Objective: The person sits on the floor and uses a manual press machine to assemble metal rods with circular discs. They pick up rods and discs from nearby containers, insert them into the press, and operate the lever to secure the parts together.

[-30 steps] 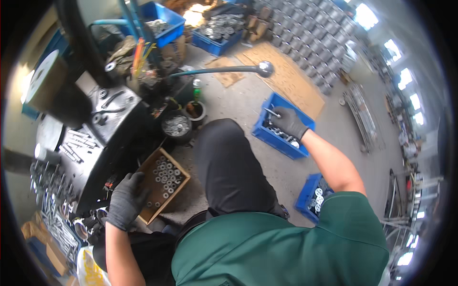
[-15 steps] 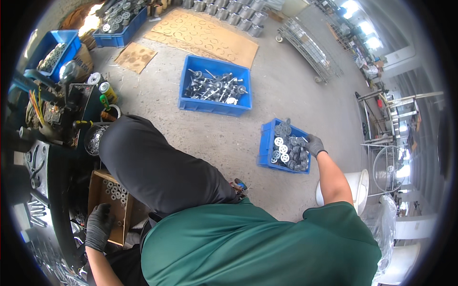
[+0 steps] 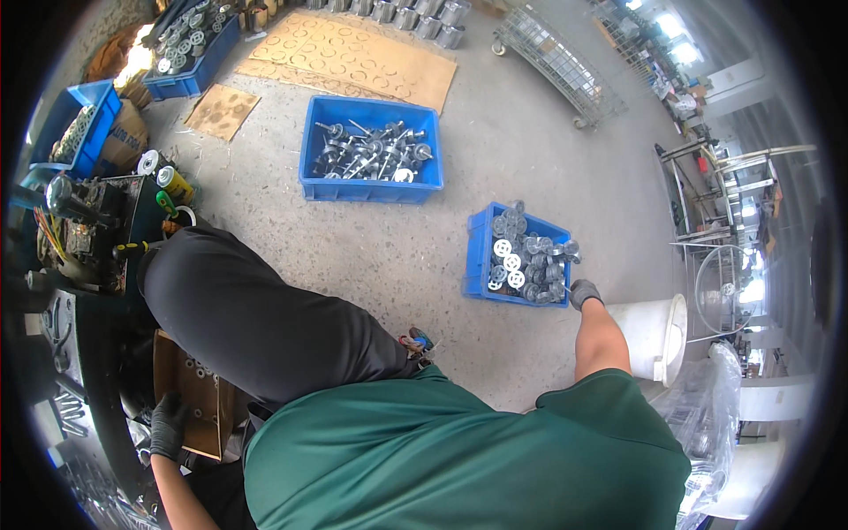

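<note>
My left hand (image 3: pixel 168 426), in a dark grey glove, rests at the left wall of a cardboard box (image 3: pixel 216 433). Its fingers look loosely apart, with nothing visible in them. Small metal rings (image 3: pixel 196 367) lie inside that box. On the right, my gloved right hand (image 3: pixel 583 293) is closed at the near right corner of a small blue crate (image 3: pixel 478 256). A thin shaft end shows by its fingertips; what the fingers hold is hidden. Grey round metal parts (image 3: pixel 539 265) and white spoked wheels (image 3: pixel 513 262) fill the crate, some rising above its rim.
A larger blue crate (image 3: pixel 371 190) of shafted parts stands ahead on the floor. Cardboard sheets (image 3: pixel 353 57) lie beyond it. A wire cart (image 3: pixel 561 66) stands far right, a white bucket (image 3: pixel 649 340) beside my right arm. A dark machine bench (image 3: pixel 97 344) is at my left.
My right hand has moved from the small crate's right rim to its near corner. My left hand has drawn back from the box's inside to its left wall. The whole view has shifted slightly.
</note>
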`<state>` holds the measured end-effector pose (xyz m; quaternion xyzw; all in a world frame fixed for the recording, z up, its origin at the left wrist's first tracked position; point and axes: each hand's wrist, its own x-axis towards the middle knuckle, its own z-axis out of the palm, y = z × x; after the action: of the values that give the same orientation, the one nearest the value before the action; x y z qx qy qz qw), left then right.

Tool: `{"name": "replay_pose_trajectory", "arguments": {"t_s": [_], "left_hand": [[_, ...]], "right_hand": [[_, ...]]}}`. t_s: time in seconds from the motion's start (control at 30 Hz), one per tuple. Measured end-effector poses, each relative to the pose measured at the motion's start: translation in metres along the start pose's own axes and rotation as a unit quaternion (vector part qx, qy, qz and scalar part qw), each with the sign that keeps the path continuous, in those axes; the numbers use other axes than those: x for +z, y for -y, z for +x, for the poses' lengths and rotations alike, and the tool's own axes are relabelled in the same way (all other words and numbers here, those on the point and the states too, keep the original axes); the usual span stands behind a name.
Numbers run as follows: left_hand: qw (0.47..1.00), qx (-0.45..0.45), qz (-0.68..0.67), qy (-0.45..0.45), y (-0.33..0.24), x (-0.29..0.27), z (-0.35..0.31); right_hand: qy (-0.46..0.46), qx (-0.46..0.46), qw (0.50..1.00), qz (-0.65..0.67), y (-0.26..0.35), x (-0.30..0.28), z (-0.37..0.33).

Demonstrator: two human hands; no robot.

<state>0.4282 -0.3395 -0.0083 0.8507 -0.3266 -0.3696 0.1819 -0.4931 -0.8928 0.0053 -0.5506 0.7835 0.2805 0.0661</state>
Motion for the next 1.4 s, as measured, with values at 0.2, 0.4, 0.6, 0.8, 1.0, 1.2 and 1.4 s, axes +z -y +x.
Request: {"name": "replay_pose_trajectory", "arguments": {"t_s": [0.2,0.4,0.6,0.8,1.0,1.2,1.4], "left_hand": [[0.998,-0.022,-0.055,0.038,0.024,0.011,0.004],[1.0,-0.03,0.001,0.004,0.011,0.004,-0.004],[1.0,-0.027,-0.01,-0.002,0.026,0.015,0.006],[0.995,0.004,0.092,-0.034,0.033,0.017,0.008],[0.996,-0.01,0.066,-0.066,0.029,0.014,-0.011],[0.991,0.03,0.127,-0.03,-0.02,0.008,-0.005],[0.999,0.039,0.032,-0.019,-0.032,0.005,-0.011]], "right_hand": [[0.023,-0.001,1.0,-0.018,0.002,0.014,0.012],[0.019,-0.119,0.988,-0.1,0.015,-0.004,0.022],[0.014,-0.163,0.983,-0.089,-0.007,0.018,0.056],[0.048,-0.097,0.994,0.0,-0.013,0.027,0.053],[0.093,0.0,0.996,0.003,0.075,-0.037,-0.02],[0.081,0.099,0.99,-0.055,0.069,0.008,0.009],[0.013,0.028,1.0,0.0,0.079,-0.005,-0.02]]}}
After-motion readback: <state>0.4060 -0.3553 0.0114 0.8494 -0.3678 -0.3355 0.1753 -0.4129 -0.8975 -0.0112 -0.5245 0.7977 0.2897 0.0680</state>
